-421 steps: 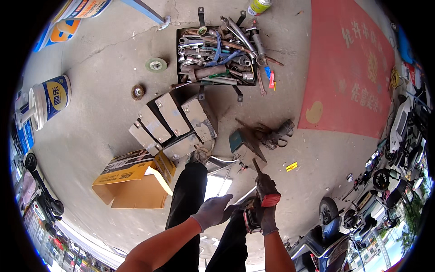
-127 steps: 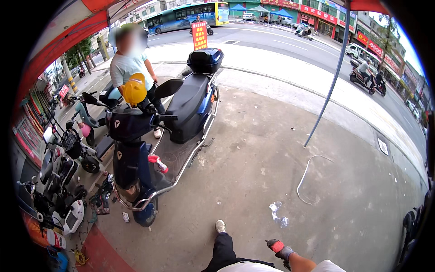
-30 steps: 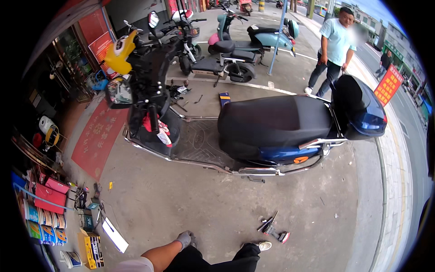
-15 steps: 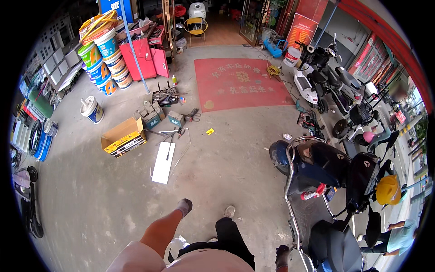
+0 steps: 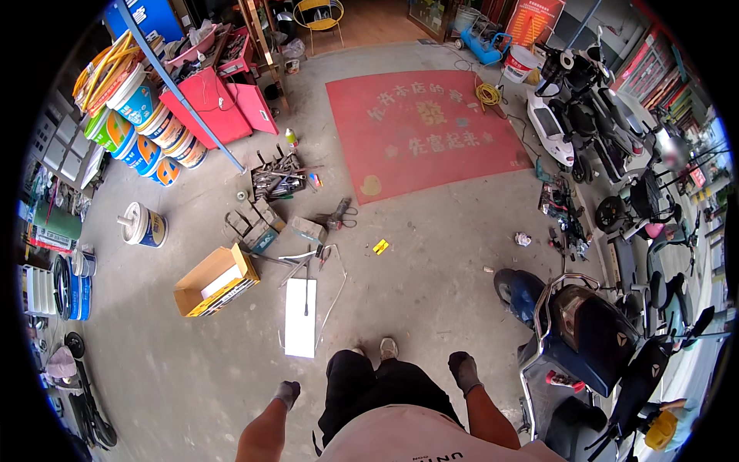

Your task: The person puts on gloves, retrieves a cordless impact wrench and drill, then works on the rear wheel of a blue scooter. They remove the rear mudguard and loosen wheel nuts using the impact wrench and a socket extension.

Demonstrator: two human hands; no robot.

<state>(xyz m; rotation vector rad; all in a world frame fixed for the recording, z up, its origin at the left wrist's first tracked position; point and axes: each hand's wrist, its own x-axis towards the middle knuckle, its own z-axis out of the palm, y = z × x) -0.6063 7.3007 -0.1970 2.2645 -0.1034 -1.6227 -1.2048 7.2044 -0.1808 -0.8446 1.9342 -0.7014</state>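
My left hand, in a grey glove with dark fingertips, hangs beside my thigh with nothing visible in it. On the other side, my right hand hangs in a similar glove, its fingers loose and no object seen in them. Neither hand touches anything. Closest to the left hand is a flat white panel on the concrete floor, with a thin dark rod lying over its upper part. An open cardboard box lies left of the panel, something white inside it. Bent thin rods lie around the panel.
Batteries, a corded power tool and piled hand tools lie ahead. A blue scooter with a metal rail stands at right. Left are a white bucket and stacked paint buckets. A red mat lies farther off.
The white panel and box are nearer to me, and the scooter sits farther right in view. My left arm has swung back from its forward reach; my right hand has come forward into fuller view.
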